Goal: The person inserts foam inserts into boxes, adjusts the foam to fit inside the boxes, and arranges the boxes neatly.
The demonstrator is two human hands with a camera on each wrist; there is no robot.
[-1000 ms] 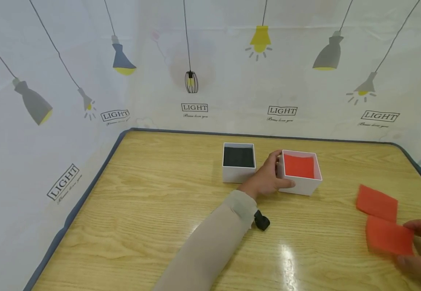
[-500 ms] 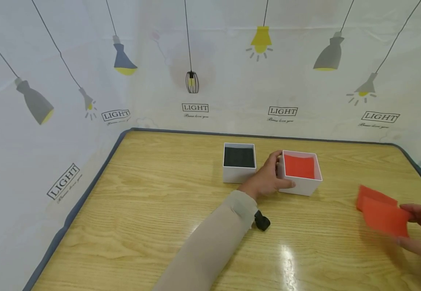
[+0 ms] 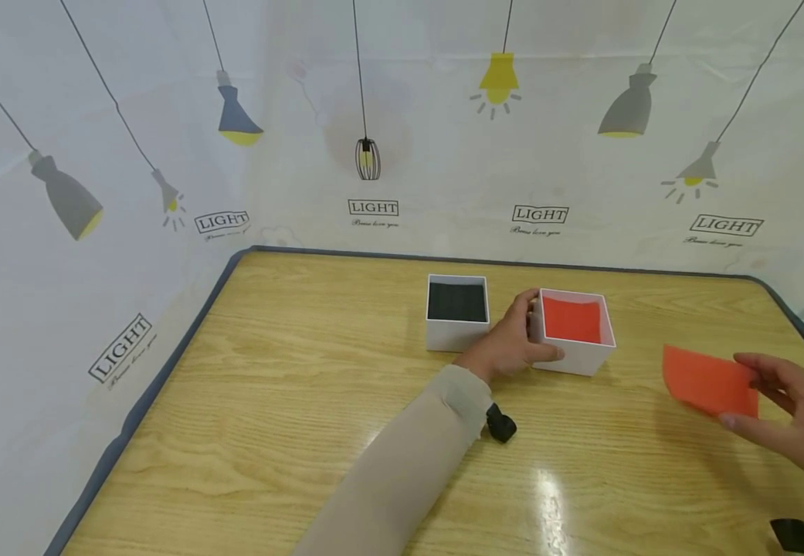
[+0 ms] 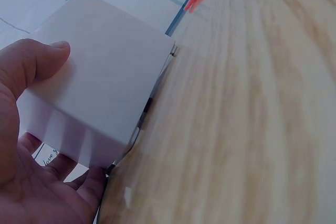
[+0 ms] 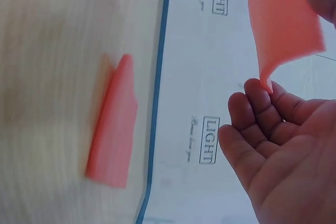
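My left hand (image 3: 509, 344) grips a small white box (image 3: 575, 358) at its left side, thumb on the front face and fingers behind. Inside that box lies red cloth (image 3: 571, 320). To the right, my right hand (image 3: 794, 413) holds a folded red cloth (image 3: 706, 382) by its right edge, between thumb and fingers, raised over the table. The right wrist view shows a second red cloth (image 5: 113, 129) lying on the table; in the head view the held one hides it. The left wrist view shows the thumb (image 4: 44, 59) flat on the white box wall (image 4: 107, 59).
Left of the gripped box stands a second white box (image 3: 456, 335) with black cloth (image 3: 456, 301) in it. Both stand on a wood-grain table (image 3: 290, 371). A white curtain (image 3: 436, 154) printed with lamps hangs along the table's back and left edges.
My right hand has lifted the red cloth and carried it up and left, over the other red cloth. The left hand and both boxes have stayed in place.
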